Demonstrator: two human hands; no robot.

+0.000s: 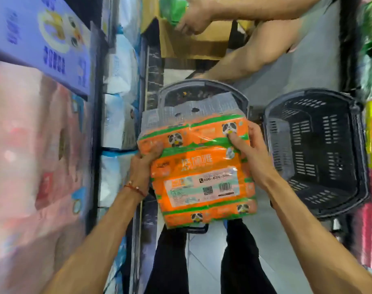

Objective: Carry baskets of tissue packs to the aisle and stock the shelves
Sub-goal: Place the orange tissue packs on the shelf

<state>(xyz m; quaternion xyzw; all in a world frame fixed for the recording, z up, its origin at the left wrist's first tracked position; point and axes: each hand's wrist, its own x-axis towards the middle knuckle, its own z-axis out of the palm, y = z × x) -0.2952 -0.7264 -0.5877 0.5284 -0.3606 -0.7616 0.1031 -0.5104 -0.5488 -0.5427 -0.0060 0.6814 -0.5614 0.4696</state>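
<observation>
Two hands on one load. The left hand [145, 166] and right hand [251, 151] both grip the orange tissue bundle [202, 183], one at each side.

- Left hand: fingers curled over the bundle's left edge, at a crease in the wrap. A red cord bracelet [136, 187] sits on the wrist.
- Right hand: thumb pressed on the upper face beside a panda print. The other fingers go round the right side and are mostly hidden.
- Bundle: held clear, directly above the grey basket [202, 82] on the floor, with the barcode label facing the camera. I cannot tell whether it is a single multipack or two packs stacked.
- Black basket [318, 166]: on the floor just beside the grey one, to its right.
- Shelf [95, 115] at left: carries pink packs [21, 145], white packs [117, 124] and a blue box [43, 39], all blurred.
- Top of the view: another person's hand [193, 20] holds a green pack [172, 9] over a cardboard box [191, 46].
</observation>
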